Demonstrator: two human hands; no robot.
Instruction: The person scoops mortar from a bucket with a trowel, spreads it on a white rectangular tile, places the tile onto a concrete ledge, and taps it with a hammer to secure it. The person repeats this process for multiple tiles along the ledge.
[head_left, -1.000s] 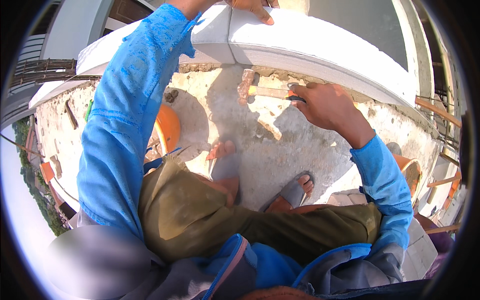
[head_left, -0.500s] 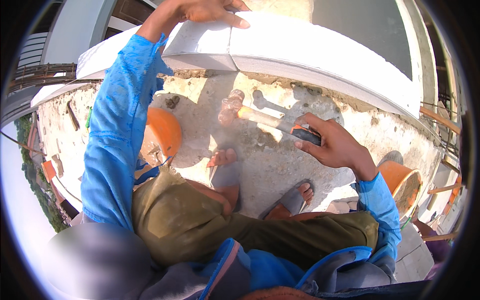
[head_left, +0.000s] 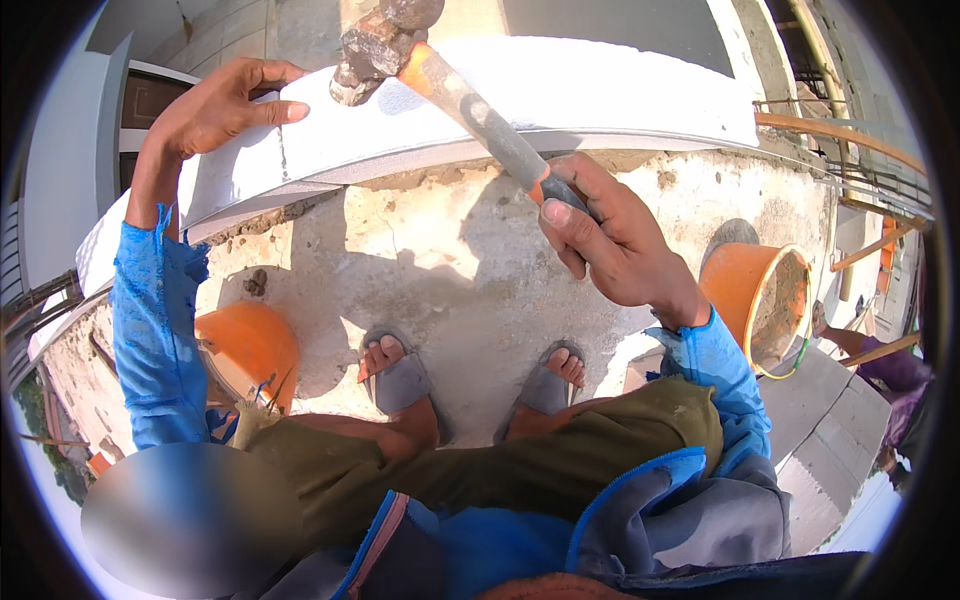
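Note:
A row of white lightweight blocks (head_left: 640, 90) runs across in front of me, set on a line of mortar. My left hand (head_left: 225, 110) rests on top of the row near a joint, its thumb and fingers apart. My right hand (head_left: 625, 240) is wrapped round the dark grip of a hammer (head_left: 490, 130). The hammer is raised over the row, its mortar-crusted, double-faced head up and to the left, beside the left hand. From this view I cannot tell whether the head touches the blocks.
An orange bucket (head_left: 735, 290) holding mortar stands at the right, another orange bucket (head_left: 255, 345) at the left. Grey blocks (head_left: 820, 420) lie at the lower right, near another person in a purple sleeve (head_left: 895, 375). Wooden poles (head_left: 850, 135) and rods stick out at the far right.
My right hand has lifted the hammer from low over the floor to above the blocks. The view has shifted to the right, and the left hand still lies on the row.

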